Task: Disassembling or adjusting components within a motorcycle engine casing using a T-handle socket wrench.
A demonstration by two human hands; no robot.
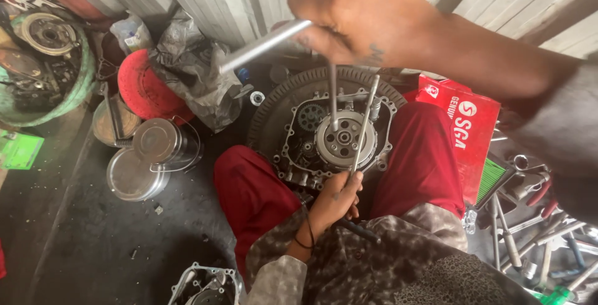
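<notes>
Your right hand (358, 15), at the top centre of the frame, is clenched round the crossbar of a T-handle wrench (265, 44), whose shaft drops straight down onto the clutch assembly (344, 140) of the engine (299, 149) lying between your knees in the middle of the picture. Your left hand (336, 196), just below the engine, pinches the lower end of a thin metal rod (364, 124) that leans across the clutch face. The side cover is already off, so the clutch and the small gear (310, 117) beside it lie bare; the clutch itself sits in place, so its bolts look only partly dealt with. Steel tins (152, 149) stand at the left and loose spanners (529, 236) lie at the lower right
</notes>
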